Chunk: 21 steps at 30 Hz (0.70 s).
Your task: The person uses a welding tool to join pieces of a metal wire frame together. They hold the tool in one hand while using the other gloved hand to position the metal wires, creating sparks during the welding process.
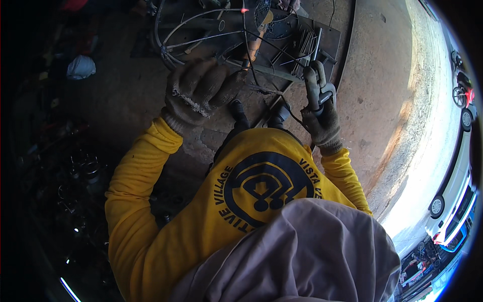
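My left hand, in a worn brown knitted glove, is closed in a fist. Its thumb reaches toward the near end of an orange-brown, stick-like piece; what the fingers wrap round is hidden. Gripped in my gloved right hand is a grey metal tool with a curved, lever-like part. Beyond that hand a straight silvery rod points away from me. In front of both hands stands a frame of bent metal rods, with a joint glowing red at its far side.
A dark, low work surface carries a bundle of thin rods. Between my hands runs a dark cable. My shoes are close below. A whitish bundle lies left, dark clutter lower left. Vehicles stand far right.
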Motion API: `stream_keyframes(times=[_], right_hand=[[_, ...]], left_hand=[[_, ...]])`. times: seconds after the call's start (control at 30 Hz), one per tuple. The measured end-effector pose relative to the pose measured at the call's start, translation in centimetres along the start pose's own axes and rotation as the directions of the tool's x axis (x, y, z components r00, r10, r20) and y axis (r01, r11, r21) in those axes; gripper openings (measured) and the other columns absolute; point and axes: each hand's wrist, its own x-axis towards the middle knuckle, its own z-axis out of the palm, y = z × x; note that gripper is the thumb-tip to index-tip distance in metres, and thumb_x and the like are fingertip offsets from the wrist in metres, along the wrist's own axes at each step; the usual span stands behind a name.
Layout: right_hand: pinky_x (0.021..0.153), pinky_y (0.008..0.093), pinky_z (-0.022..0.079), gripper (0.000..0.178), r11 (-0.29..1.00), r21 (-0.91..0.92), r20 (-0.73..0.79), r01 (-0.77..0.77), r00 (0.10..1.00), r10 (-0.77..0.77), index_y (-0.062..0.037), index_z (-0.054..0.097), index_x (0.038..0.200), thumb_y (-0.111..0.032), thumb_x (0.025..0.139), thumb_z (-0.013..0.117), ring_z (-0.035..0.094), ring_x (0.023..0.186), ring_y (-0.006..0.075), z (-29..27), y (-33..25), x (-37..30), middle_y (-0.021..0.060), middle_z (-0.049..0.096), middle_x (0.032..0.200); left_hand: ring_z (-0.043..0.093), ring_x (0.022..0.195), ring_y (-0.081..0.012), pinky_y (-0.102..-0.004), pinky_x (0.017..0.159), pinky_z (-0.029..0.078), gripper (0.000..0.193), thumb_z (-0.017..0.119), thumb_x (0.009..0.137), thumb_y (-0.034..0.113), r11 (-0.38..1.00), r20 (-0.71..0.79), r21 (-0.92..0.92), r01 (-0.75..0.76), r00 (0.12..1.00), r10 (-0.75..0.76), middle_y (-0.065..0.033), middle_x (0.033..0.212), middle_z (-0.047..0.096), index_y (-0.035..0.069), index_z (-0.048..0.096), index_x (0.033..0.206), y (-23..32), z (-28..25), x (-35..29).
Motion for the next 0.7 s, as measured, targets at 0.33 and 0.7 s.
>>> stream_keyframes(times=[0.33,0.7], right_hand=[[0.089,0.0340,0.049,0.038,1.000,0.003,-0.013,0.006,1.000,-0.006,0.0004,0.056,0.119,-0.009,0.085,0.072,0.058,0.099,0.0205,0.0,0.0,-0.1,0.0114,0.060,0.108],[0.076,0.0295,0.054,0.046,1.000,0.013,-0.031,-0.005,0.999,0.005,0.0025,0.051,0.132,-0.010,0.091,0.068,0.062,0.085,0.0159,0.0,0.9,-0.4,0.0090,0.064,0.098]], left_hand=[[0.056,0.118,-0.0186,-0.0384,0.089,0.048,0.056,0.073,0.081,0.024,0.999,0.031,0.003,-0.042,0.999,0.042,0.0048,0.121,0.058,0.030,0.054,0.133,-0.5,0.1,0.2],[0.056,0.113,-0.0170,-0.0367,0.089,0.048,0.057,0.071,0.085,0.027,1.000,0.047,0.004,0.000,0.999,0.000,0.0064,0.122,0.056,0.031,0.054,0.139,-0.9,0.2,0.1]])
